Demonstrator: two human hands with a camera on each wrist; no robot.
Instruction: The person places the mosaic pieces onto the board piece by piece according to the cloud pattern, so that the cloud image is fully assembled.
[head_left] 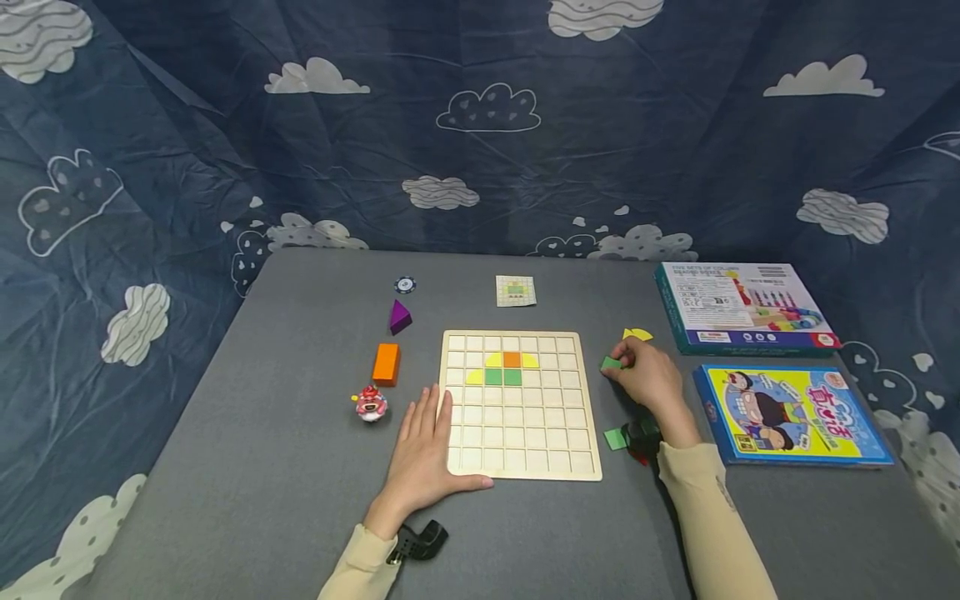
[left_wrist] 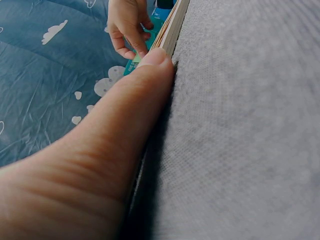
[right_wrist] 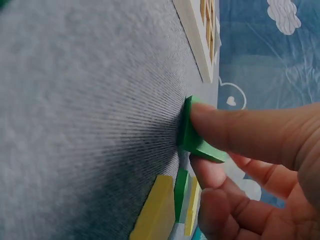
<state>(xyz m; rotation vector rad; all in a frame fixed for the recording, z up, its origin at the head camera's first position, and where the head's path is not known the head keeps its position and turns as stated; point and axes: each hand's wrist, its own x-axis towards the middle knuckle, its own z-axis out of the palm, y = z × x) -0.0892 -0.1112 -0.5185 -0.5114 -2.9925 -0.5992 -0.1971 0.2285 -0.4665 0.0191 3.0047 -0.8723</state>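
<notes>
The left hand (head_left: 423, 454) lay flat, palm down, at the lower centre of the head view, fingers straight and together, the thumb stretched out to the right; its cream sleeve ran down to the bottom edge with a black strap at the wrist. The right hand (head_left: 648, 379) sat right of centre, knuckles up, fingers curled, thumb and fingertips (right_wrist: 225, 125) pinched together in the right wrist view. Its forearm, also in a cream sleeve, slanted down toward the lower right.
</notes>
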